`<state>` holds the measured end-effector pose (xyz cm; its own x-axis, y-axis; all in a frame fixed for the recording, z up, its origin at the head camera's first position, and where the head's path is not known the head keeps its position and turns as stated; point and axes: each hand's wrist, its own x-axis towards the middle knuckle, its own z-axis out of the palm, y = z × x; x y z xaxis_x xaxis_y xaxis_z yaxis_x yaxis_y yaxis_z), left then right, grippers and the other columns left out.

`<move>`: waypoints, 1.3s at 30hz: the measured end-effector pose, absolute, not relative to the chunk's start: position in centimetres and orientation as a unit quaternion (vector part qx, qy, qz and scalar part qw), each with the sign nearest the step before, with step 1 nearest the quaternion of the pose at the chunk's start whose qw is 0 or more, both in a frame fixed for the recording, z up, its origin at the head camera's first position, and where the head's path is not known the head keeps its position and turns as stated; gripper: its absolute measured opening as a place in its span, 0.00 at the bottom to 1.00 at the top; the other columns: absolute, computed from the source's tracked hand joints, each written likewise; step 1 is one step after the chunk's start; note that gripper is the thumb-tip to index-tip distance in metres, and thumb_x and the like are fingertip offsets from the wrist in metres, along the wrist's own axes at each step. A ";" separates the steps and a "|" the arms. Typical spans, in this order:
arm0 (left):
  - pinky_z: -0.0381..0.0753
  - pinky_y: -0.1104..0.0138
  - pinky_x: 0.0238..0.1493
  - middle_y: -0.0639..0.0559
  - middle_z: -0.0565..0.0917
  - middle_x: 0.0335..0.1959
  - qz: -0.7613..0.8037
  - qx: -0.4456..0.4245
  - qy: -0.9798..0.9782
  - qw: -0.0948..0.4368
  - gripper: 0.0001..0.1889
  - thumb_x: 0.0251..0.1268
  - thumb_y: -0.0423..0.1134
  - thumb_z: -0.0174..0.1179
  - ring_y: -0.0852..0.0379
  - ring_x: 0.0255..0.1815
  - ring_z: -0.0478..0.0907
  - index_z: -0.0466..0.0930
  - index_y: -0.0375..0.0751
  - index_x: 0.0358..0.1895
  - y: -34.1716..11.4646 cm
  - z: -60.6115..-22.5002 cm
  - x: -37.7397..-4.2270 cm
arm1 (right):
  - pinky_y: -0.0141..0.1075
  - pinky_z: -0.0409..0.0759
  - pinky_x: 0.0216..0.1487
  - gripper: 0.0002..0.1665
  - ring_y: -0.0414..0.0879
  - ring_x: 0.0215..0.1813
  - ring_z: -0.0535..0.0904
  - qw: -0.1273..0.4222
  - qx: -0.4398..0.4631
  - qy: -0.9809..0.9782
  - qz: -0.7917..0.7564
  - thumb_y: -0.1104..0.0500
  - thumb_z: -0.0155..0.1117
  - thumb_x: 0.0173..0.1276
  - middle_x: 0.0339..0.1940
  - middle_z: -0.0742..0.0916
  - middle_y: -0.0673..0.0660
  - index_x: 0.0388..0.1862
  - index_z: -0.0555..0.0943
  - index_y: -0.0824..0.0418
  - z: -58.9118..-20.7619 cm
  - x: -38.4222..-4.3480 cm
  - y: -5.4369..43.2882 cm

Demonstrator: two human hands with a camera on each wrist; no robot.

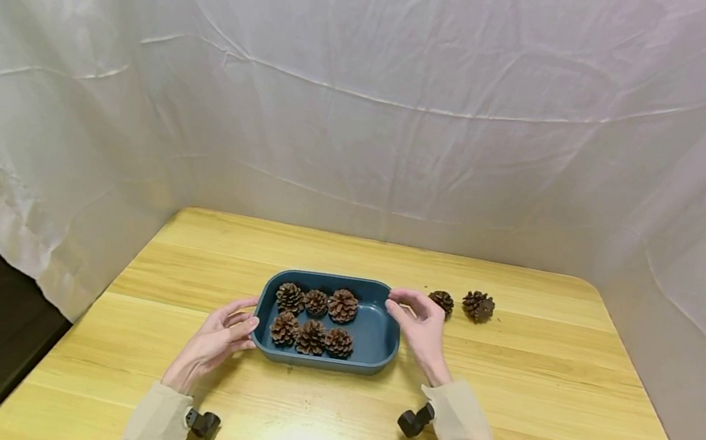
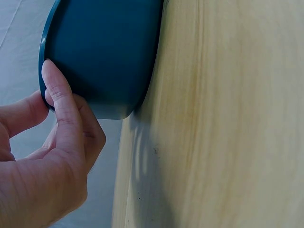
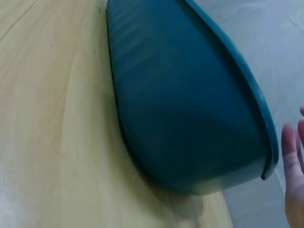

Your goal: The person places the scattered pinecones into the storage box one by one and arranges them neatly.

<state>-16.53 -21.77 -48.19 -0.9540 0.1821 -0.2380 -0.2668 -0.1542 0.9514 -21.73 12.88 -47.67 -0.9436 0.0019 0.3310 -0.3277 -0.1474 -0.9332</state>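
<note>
A dark teal baking dish, oblong with rounded corners, lies on the wooden table. Inside it sit several brown pine cones in two rows toward the left; the dish's right part is bare. My left hand pinches the rim at the dish's left end, thumb and fingers on either side of it in the left wrist view. At the right end, my right hand is held near the rim with thumb and fingers apart. In the right wrist view its fingers show just beyond the rim, holding nothing visible.
Two more pine cones lie on the table right of the dish: one partly behind the right hand, another farther right. Pale cloth hangs around the back and sides of the wooden table.
</note>
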 end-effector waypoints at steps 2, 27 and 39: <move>0.86 0.76 0.35 0.52 0.76 0.44 0.758 -0.034 0.634 0.149 0.31 0.76 0.27 0.51 0.64 0.31 0.78 0.51 0.29 0.77 -21.8 -48.2 -16.5 | 0.25 0.87 0.46 0.17 0.36 0.42 0.85 0.123 0.116 -0.630 0.758 0.77 0.67 0.61 0.39 0.89 0.53 0.47 0.77 0.86 -47.9 -21.7 13.0; 0.86 0.75 0.37 0.52 0.77 0.44 0.760 -0.032 0.632 0.148 0.32 0.75 0.27 0.52 0.63 0.33 0.79 0.51 0.28 0.77 -21.8 -48.1 -16.5 | 0.21 0.83 0.48 0.19 0.40 0.46 0.83 0.234 -0.032 -0.616 0.751 0.73 0.68 0.64 0.42 0.87 0.53 0.53 0.78 0.81 -50.1 -21.4 16.4; 0.86 0.76 0.38 0.52 0.77 0.44 0.760 -0.029 0.632 0.152 0.32 0.76 0.28 0.51 0.63 0.34 0.79 0.50 0.29 0.77 -21.9 -48.1 -16.5 | 0.20 0.82 0.47 0.24 0.43 0.47 0.79 0.229 -0.061 -0.655 0.718 0.70 0.68 0.66 0.53 0.81 0.56 0.60 0.78 0.74 -50.6 -21.1 17.4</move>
